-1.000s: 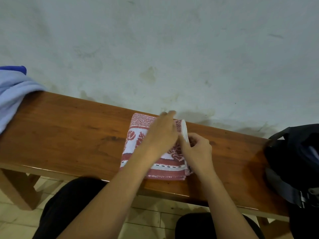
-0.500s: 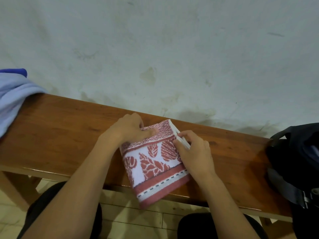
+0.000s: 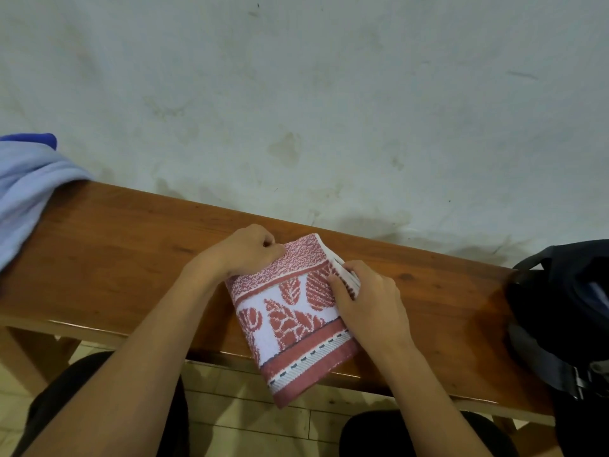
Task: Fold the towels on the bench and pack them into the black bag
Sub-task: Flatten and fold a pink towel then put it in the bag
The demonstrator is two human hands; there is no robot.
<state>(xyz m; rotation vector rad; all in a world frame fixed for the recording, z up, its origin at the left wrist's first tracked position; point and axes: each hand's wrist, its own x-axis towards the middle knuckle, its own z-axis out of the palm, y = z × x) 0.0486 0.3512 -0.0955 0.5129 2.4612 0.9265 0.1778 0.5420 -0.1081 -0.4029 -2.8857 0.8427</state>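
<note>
A folded red and white towel [image 3: 293, 321] with a leaf pattern lies tilted on the wooden bench [image 3: 115, 258]; its near end hangs over the front edge. My left hand [image 3: 245, 250] grips the towel's far left corner with curled fingers. My right hand [image 3: 369, 301] pinches the layered right edge, thumb on top. The black bag [image 3: 566, 311] stands at the bench's right end, its top open.
A light blue towel [image 3: 26, 192] with a dark blue piece behind it is heaped at the bench's left end. A stained pale wall runs right behind the bench. My knees in dark trousers sit below the front edge, over a tiled floor.
The towel has been turned and pulled toward me, so its near end overhangs the bench. My left hand moved from the top of the towel to its far left corner.
</note>
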